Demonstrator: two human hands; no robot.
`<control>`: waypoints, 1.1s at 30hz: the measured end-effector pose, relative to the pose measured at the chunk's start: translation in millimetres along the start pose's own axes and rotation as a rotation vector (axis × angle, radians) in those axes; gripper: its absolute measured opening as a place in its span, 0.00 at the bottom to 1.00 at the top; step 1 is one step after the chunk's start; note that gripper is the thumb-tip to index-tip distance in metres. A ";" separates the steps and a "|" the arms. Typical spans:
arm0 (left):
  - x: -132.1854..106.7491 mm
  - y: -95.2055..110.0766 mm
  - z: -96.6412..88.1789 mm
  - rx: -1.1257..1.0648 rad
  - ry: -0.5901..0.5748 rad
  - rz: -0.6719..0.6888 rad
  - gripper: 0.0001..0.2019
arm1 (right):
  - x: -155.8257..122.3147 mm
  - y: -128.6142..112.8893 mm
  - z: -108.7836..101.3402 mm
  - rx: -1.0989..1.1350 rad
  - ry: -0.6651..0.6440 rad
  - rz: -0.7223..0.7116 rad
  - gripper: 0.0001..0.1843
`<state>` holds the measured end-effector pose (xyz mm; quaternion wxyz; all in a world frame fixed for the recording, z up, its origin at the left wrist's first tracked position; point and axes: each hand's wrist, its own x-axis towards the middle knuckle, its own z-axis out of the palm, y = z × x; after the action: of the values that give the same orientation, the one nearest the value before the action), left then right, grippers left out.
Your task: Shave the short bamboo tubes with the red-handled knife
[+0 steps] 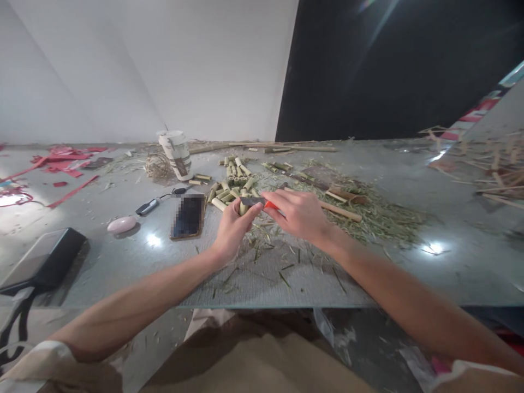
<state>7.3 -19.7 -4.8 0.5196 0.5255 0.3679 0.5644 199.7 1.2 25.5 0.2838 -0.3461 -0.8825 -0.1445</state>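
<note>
My left hand (234, 225) is closed around a short piece of bamboo (243, 208) above the near middle of the table. Closed on the orange-red handle of a knife (271, 205) is my right hand (301, 214). The knife's dark blade lies against the top of the bamboo piece, close to my left thumb. Just beyond both hands is a heap of cut bamboo pieces (238, 177), several standing on end and others lying flat. Green shavings (385, 213) spread to the right of my right hand.
Left of my hands lie a phone (190, 216), a key fob (147, 207) and a pink oval object (121, 225). Behind them stand a paper cup (176, 155) and a woven ball (158, 166). A black box-like device (45, 259) sits near left. A bamboo stick (339, 210) lies right.
</note>
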 end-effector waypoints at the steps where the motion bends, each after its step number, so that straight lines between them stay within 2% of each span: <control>1: -0.7 -0.1 0.7 -0.001 0.016 0.006 0.22 | 0.2 -1.9 -0.3 -0.016 0.012 0.020 0.20; 5: 0.1 0.2 2.0 -0.043 0.048 -0.002 0.24 | 0.7 -4.4 -1.3 -0.016 0.072 0.103 0.20; 10: 3.7 3.7 1.1 -0.290 -0.011 -0.060 0.16 | 0.8 2.3 -0.1 0.012 0.079 0.136 0.20; 14: 2.3 4.4 3.2 -0.341 -0.088 -0.064 0.11 | 0.6 6.0 4.0 0.021 0.057 0.113 0.19; 19: 1.5 1.2 3.6 -0.341 -0.093 -0.067 0.05 | 0.4 6.2 6.8 0.046 0.012 0.042 0.18; 26: 4.9 -5.9 -0.3 -0.133 -0.074 0.035 0.12 | 0.2 7.0 4.9 0.042 -0.005 -0.013 0.18; 33: 5.6 0.3 -6.4 0.115 -0.012 0.084 0.18 | 0.1 3.5 -0.6 0.003 0.006 0.006 0.18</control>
<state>1.5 -13.5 -4.5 0.4668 0.5727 0.3741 0.5605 202.3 3.4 26.2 0.2874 -0.3480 -0.8808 -0.1433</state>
